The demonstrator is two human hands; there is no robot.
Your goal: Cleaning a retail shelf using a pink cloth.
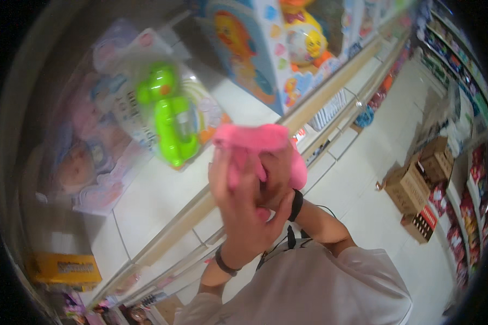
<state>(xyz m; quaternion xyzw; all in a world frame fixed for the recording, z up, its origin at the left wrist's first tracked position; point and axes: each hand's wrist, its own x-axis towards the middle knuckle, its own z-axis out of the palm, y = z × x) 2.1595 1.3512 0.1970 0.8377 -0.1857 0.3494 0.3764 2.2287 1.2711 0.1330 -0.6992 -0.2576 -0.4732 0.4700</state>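
Head view: the left hand (244,203) is clamping onto the pink cloth (252,136) near the front edge of the shelf (149,214), while the right hand (279,176) is pressing in close beside it; its fingers are partly hiding, so I cannot tell how it is gripping. Both hands are probably working together to keep the folds bunched. On the shelf, the green toy (171,122) is lying flat, its broad card likely giving support, and the duck box (238,59) is standing upright
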